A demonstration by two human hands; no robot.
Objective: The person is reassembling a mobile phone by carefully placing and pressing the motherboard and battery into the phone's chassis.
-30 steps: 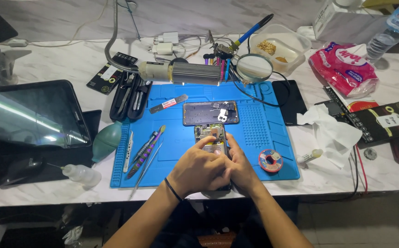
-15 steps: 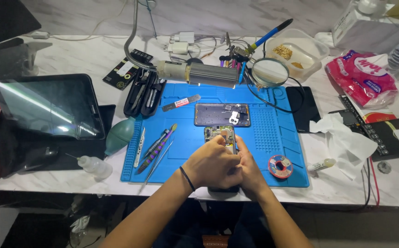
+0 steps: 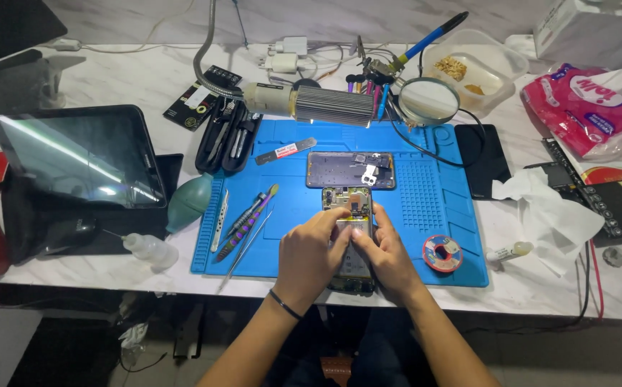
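On the ribbed blue rubber mat (image 3: 440, 186), left of centre, lie thin metal tweezers (image 3: 243, 247). Your left hand (image 3: 311, 254) and right hand (image 3: 386, 254) pinch, fingers curled, the opened phone (image 3: 350, 204) at the mat's near edge, its circuitry bare.

Blue repair mat (image 3: 289, 236) is sitting on white marbled bench (image 3: 139, 79). Teal dust blower (image 3: 190, 201) showing at mat's left edge, red-white solder spool (image 3: 442, 253) near its right edge, pink tissue pack (image 3: 589, 107) at bench's right.
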